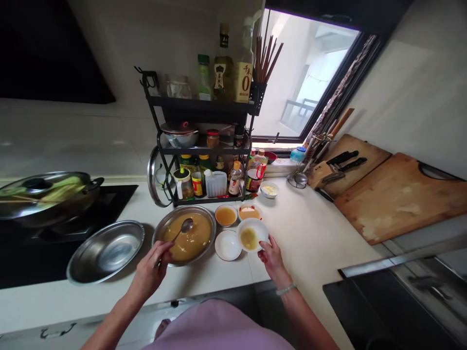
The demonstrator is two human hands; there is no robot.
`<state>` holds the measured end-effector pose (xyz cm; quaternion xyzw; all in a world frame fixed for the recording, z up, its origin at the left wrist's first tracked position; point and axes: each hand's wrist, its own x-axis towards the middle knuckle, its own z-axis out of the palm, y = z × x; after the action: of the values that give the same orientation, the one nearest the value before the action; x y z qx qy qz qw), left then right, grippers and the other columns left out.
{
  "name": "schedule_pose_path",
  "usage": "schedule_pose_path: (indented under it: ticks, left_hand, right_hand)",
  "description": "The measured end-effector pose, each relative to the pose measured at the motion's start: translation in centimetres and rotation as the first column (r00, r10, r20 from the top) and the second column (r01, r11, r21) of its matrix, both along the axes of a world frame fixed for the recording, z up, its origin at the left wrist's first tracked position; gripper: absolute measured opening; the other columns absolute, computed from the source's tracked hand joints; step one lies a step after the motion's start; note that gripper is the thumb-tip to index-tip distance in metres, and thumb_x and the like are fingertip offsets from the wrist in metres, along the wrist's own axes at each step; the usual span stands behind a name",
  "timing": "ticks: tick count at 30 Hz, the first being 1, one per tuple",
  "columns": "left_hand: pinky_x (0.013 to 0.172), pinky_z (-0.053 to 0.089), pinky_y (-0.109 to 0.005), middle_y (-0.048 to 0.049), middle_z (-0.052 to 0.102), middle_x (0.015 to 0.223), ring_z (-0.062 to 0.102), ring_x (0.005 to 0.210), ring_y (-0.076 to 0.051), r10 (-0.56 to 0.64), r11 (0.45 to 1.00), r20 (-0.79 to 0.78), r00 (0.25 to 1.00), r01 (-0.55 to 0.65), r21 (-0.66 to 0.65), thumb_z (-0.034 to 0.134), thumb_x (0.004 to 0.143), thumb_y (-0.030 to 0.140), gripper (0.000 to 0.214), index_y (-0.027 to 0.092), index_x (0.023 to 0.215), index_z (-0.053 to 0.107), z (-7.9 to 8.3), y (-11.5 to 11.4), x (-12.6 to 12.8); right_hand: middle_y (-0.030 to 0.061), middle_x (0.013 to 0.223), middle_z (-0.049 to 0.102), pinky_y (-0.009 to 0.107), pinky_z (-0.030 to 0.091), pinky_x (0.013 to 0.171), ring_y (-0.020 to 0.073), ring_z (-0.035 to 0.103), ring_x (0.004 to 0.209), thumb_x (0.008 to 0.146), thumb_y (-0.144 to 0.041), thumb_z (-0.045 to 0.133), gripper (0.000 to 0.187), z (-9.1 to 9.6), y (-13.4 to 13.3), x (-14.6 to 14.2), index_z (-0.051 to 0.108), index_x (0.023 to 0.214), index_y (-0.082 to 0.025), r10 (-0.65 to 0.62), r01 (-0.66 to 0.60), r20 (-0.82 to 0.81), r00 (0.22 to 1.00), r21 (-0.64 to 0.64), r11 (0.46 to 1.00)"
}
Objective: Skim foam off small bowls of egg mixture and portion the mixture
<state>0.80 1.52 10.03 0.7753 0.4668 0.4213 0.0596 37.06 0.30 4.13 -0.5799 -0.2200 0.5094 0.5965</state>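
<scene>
My left hand [155, 267] is closed round the handle of a metal spoon [187, 225], whose bowl hangs over a wide steel basin [210, 243] of yellow-brown liquid [193, 245]. My right hand [270, 255] grips the rim of a white bowl [260, 228] with some yellowish-green liquid at its bottom, thumb on the edge. Under and left of that bowl stands an empty white bowl [228, 245]. Behind them are a small bowl of orange-brown liquid [225, 215] and a second bowl of similar liquid [249, 212], partly hidden by the held bowl.
An empty steel basin [109, 253] sits at the left, overlapping the cooktop's edge. A lidded pan [47, 199] stands on the cooktop. Behind is a black rack [204, 150] of bottles and jars. At right are a knife block [324, 175], cutting boards [397, 194] and a small bowl [269, 190].
</scene>
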Motion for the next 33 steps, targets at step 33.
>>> schedule_pose_path:
  ticks: [33]
  left_hand:
    - [0.053, 0.051, -0.029, -0.0007, 0.061, 0.057, 0.061, 0.049, -0.016, 0.170, 0.736, 0.699, 0.695, 0.383, -0.559, 0.050, 0.081, 0.047, 0.036, 0.013, 0.089, 0.059, 1.5, 1.2, 12.3]
  right_hand:
    - [-0.0083, 0.054, 0.051, 0.017, 0.023, 0.035, 0.0060, 0.039, 0.037, 0.060, -0.031, 0.067, 0.068, 1.4, -0.6, -0.9, 0.046, 0.123, -0.017, -0.007, 0.008, -0.011, 1.000, 0.054, 0.999]
